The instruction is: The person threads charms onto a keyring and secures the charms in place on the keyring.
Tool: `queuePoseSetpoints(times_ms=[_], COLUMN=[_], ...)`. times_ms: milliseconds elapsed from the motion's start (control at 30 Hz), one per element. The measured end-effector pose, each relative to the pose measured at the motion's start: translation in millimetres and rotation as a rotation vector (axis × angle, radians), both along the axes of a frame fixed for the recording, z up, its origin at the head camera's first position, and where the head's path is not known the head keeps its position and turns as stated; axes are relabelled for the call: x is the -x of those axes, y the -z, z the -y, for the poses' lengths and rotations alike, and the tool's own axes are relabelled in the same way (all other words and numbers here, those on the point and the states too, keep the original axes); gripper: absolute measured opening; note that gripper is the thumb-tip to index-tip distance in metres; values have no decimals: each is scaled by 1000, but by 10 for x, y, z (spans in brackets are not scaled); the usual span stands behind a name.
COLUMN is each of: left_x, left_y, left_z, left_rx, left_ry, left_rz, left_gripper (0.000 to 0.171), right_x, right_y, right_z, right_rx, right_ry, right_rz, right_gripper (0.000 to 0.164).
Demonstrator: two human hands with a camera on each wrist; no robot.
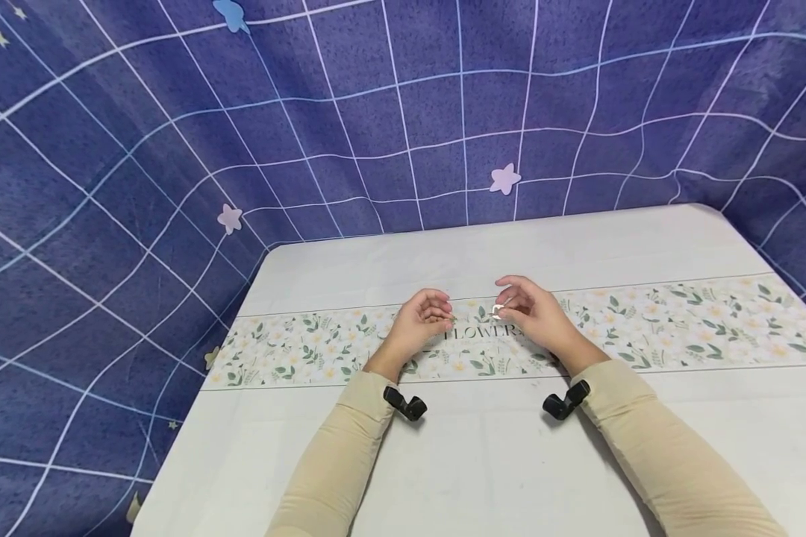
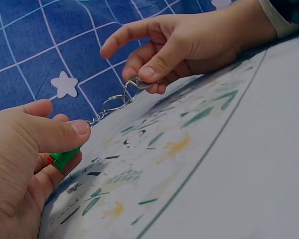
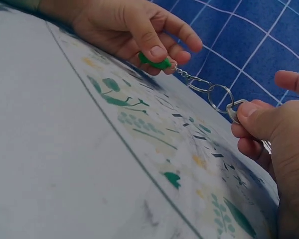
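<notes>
Above the floral strip of the table, my left hand (image 1: pixel 422 319) pinches a small green charm (image 3: pixel 153 60) between thumb and fingers. A patch of red shows on the charm in the left wrist view. From it a short chain (image 3: pixel 181 73) runs to one metal ring (image 3: pixel 199 90), which links to a second ring (image 3: pixel 221 98). My right hand (image 1: pixel 536 312) pinches a silver key (image 3: pixel 233 112) that hangs on this second ring. Fingers cover most of the key. Chain and rings stretch across the gap between the two hands.
A white table (image 1: pixel 470 440) carries a printed strip of flowers and lettering (image 1: pixel 322 350). Behind it and at the sides hangs a blue curtain (image 1: pixel 376 119) with grid lines and stars. A black camera is strapped at each wrist.
</notes>
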State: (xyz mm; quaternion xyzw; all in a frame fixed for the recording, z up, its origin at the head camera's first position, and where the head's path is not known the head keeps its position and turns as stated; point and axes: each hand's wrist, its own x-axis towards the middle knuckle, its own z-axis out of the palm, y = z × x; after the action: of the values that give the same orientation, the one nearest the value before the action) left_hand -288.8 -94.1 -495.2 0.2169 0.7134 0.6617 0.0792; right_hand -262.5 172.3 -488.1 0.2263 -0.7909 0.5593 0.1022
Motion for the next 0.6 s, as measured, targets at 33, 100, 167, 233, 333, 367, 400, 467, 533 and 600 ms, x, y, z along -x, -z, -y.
queuePoseSetpoints(times_ms=[33,100,167,233,333,367,400,467,533,600], left_x=[-3,-13,-28,-40,-56,-58,-61,-66,-68,-75], left_y=[2,4,13,21,15,12,7,-5,-15,-30], left_z=[-3,-8,-9,-9,-14,-18,-22,-34,-49,-64], left_rx=[18,54,97,136,185,203,221,262,303,337], left_ry=[-8,-17,-26,-33,-48,-54,-58,-64,-69,-70], left_rz=[-5,-17,-21,-30,-61,-78,-96,-133,-165,-183], left_gripper=[46,44,42,41,40,40,39,39,38,37], right_x=[24,14,4,-3,-4,-2,-1,2,6,10], right_y=[47,56,71,80,92,94,94,98,100,97], right_z=[-13,-15,-18,-17,-13,-12,-11,-12,-11,-10], right_rx=[-7,-25,-56,-79,-129,-142,-153,-179,-204,-232], right_ry=[2,6,13,18,27,31,33,40,44,46], right_rz=[-5,-6,-6,-10,-40,-49,-63,-83,-94,-90], right_gripper=[49,44,43,42,43,43,44,46,48,48])
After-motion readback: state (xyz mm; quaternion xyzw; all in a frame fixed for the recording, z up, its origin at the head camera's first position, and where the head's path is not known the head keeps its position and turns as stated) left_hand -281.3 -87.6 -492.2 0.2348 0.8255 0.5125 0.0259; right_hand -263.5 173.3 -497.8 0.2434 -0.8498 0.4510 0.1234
